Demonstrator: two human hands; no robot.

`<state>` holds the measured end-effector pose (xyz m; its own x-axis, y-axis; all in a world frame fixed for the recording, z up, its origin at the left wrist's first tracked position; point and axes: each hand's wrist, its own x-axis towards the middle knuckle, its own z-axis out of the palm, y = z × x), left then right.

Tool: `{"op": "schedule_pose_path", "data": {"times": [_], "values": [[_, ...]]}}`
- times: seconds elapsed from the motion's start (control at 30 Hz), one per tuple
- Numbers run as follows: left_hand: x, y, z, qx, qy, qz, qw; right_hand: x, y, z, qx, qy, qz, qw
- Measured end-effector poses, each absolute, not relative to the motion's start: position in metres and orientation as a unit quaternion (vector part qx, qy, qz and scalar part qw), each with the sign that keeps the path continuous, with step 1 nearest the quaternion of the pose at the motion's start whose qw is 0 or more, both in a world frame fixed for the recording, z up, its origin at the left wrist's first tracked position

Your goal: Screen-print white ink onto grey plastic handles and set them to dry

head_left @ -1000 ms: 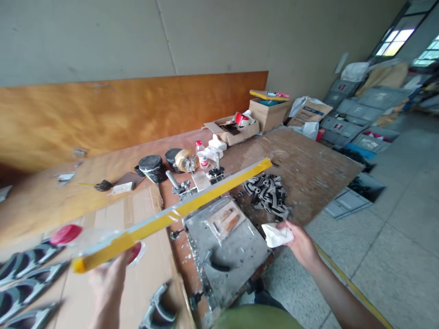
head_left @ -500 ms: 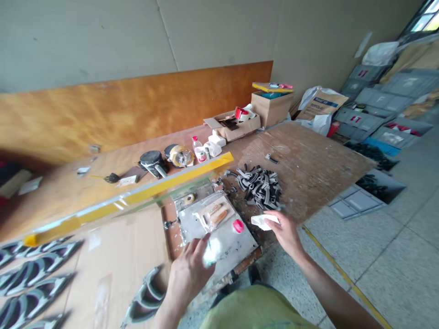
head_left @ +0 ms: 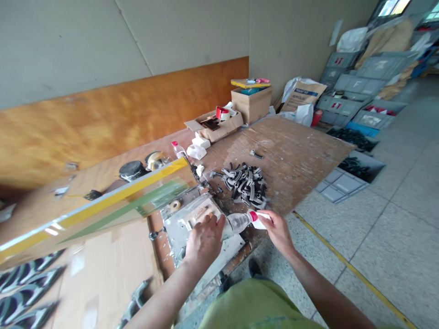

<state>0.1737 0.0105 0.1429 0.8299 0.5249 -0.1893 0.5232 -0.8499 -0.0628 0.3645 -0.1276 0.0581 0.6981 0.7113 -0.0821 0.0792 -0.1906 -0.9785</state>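
Spilling is risked if the bottle clasped by the left hand is over-squeezed, a wipe pinched by the right hand.

Far right, a brown paper bag is carrying dark printed capitals, probably reading "TOYOLAC", letters soft. Above that word a dark blue band is bearing pale lettering, too blurred for a sure reading. Right of the bag, one grey crate in the stack is showing a single white "F". Two more, an upper grey crate and a lower grey crate, are each displaying a red two-character mark, looking like "LT" or "17"; cannot settle which.
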Motion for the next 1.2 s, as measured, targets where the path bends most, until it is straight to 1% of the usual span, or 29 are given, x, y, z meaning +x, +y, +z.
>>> {"op": "schedule_pose_path", "data": {"times": [0.17, 0.27, 0.37, 0.47, 0.57, 0.7, 0.83, 0.9, 0.97, 1.03, 1.13, 1.2], "values": [[0.182, 0.011, 0.153, -0.962, -0.245, 0.115, 0.045, 0.364, -0.129, 0.054, -0.703, -0.247, 0.292, 0.6], [0.182, 0.01, 0.159, -0.96, -0.247, 0.119, 0.053, 0.36, -0.128, 0.053, -0.689, -0.231, 0.304, 0.616], [0.176, 0.01, 0.162, -0.956, -0.261, 0.13, 0.033, 0.355, -0.126, 0.055, -0.682, -0.22, 0.314, 0.623], [0.163, 0.012, 0.155, -0.95, -0.289, 0.118, -0.008, 0.349, -0.125, 0.062, -0.67, -0.204, 0.323, 0.637], [0.142, 0.013, 0.141, -0.929, -0.348, 0.084, -0.092, 0.341, -0.124, 0.075, -0.632, -0.181, 0.351, 0.667], [0.098, 0.013, 0.119, -0.877, -0.388, 0.01, -0.283, 0.33, -0.12, 0.091, -0.56, -0.145, 0.424, 0.697], [0.034, 0.011, 0.095, -0.766, -0.389, -0.08, -0.506, 0.318, -0.115, 0.093, -0.538, -0.123, 0.479, 0.682], [-0.004, 0.011, 0.079, -0.693, -0.42, -0.127, -0.572, 0.311, -0.111, 0.09, -0.543, -0.11, 0.492, 0.671], [-0.042, 0.015, 0.061, -0.627, -0.476, -0.187, -0.588, 0.304, -0.108, 0.088, -0.551, -0.103, 0.5, 0.661], [-0.072, 0.03, 0.045, -0.569, -0.526, -0.261, -0.576, 0.296, -0.105, 0.086, -0.56, -0.101, 0.499, 0.653], [-0.094, 0.076, 0.032, -0.517, -0.56, -0.369, -0.532, 0.283, -0.101, 0.086, -0.581, -0.094, 0.491, 0.643], [-0.09, 0.119, 0.034, -0.528, -0.567, -0.407, -0.483, 0.274, -0.1, 0.085, -0.599, -0.089, 0.484, 0.631]]}}
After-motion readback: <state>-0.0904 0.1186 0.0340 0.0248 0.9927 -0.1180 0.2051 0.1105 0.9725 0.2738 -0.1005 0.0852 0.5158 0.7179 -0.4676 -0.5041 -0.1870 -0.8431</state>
